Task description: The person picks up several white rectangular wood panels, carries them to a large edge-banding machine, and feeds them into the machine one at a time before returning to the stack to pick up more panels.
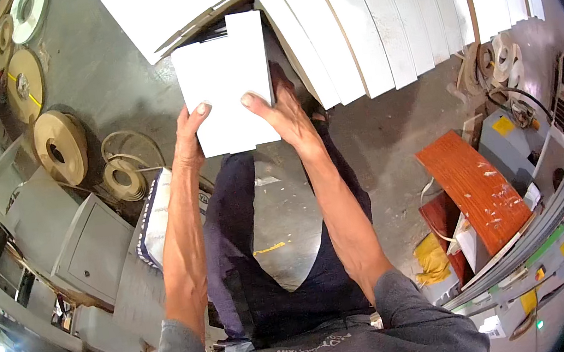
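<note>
Between my two hands are white rectangular panels [225,123], held out in front of my legs. At their far end the right part reaches farther than the left, so at least two pieces seem to overlap. My left hand [191,132] is closed on the left edge, its thumb on the top face. Gripping the right edge is my right hand [282,113], with its thumb on top too and its fingers partly hidden beneath. Just beyond the panels lies the edge of a stack of large white boards [167,9].
A long row of white panels [369,29] leans at the far right. Rolls of edge banding [59,148] lie on the floor at left, near a grey machine cabinet [92,251]. At right are a reddish-brown board [476,189], a yellow cloth [432,259] and a grey box [506,146].
</note>
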`<state>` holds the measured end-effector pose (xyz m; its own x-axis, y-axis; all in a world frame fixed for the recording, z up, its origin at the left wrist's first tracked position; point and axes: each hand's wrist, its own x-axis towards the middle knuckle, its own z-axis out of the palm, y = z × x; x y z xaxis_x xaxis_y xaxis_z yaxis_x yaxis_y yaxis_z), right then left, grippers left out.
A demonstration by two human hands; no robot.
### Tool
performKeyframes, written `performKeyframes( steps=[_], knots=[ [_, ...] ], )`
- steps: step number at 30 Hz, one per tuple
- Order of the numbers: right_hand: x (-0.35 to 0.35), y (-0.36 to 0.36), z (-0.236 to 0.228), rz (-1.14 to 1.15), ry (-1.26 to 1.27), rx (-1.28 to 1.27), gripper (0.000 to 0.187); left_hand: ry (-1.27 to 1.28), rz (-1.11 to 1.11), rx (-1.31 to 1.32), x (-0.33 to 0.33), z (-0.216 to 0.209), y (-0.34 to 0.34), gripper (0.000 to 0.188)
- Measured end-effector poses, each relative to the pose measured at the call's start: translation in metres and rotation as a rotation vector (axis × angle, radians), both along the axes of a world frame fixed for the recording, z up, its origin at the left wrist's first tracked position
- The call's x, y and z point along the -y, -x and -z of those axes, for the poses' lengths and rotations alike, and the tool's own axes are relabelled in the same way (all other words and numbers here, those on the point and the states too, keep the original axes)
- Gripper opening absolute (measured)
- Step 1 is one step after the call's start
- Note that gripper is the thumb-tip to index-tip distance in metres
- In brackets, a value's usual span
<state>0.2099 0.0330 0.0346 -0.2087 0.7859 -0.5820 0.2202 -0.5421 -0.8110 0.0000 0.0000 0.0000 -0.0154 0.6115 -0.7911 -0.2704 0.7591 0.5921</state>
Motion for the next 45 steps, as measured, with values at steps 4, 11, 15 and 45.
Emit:
performKeyframes(
  steps=[4, 11, 15, 45],
  knots=[
    [0.020, -0.005, 0.003, 0.131, 0.070, 0.027, 0.126, 0.020, 0.029, 0.026, 0.001, -0.015, -0.002, 0.107],
    [0.035, -0.009, 0.019, 0.129, 0.077, -0.070, 0.112, 0.029, 0.048, -0.015, 0.007, -0.012, -0.004, 0.112],
    [0.043, -0.008, 0.022, 0.249, 0.028, -0.108, 0.111, 0.023, 0.073, -0.041, 0.007, -0.011, -0.008, 0.115],
    [0.049, -0.019, 0.047, 0.286, 0.154, -0.261, 0.120, -0.021, 0.155, -0.059, 0.004, -0.008, -0.008, 0.126]
  ],
)
